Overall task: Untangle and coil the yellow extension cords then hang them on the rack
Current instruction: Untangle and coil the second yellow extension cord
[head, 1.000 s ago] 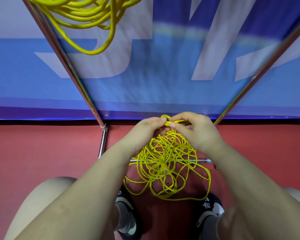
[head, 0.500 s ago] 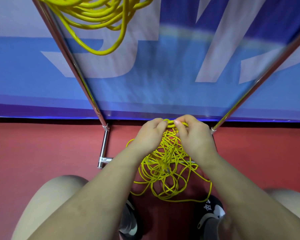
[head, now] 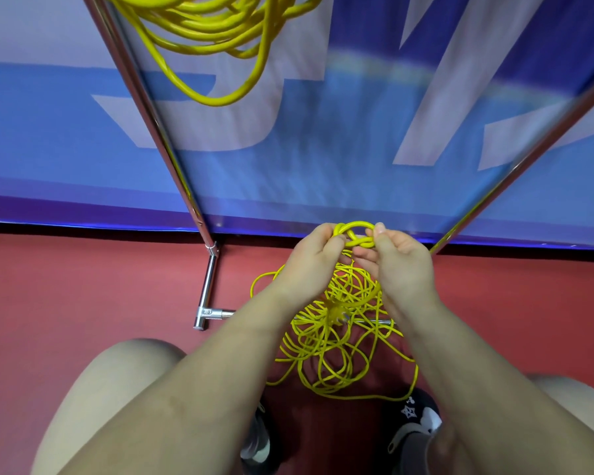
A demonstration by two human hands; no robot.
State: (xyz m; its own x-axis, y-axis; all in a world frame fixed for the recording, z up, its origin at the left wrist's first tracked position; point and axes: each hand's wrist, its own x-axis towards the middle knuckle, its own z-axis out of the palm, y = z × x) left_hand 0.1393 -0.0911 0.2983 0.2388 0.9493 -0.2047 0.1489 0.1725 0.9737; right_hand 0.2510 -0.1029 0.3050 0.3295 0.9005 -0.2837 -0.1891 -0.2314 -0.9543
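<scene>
A tangled yellow extension cord point(head: 333, 341) lies in loose loops on the red floor between my feet. Raised above the pile is a knotted loop of that cord point(head: 355, 234). My left hand point(head: 312, 265) pinches the knot's left side and my right hand point(head: 402, 265) pinches its right side with thumb and fingers. A second yellow cord point(head: 216, 39), coiled, hangs from the rack at the top of the view. The rack's shiny metal poles point(head: 158, 138) slant down to the floor on both sides of my hands.
A blue and white banner point(head: 357, 149) stands right behind the rack. The rack's metal base bar point(head: 208, 296) lies on the red floor point(head: 83, 296) left of the tangle. My bare knees and dark shoes point(head: 415, 426) frame the pile from below.
Both hands have lifted the knot slightly and drawn apart, so the knotted loop now shows open between them. The view has tilted, showing more of the hanging coil.
</scene>
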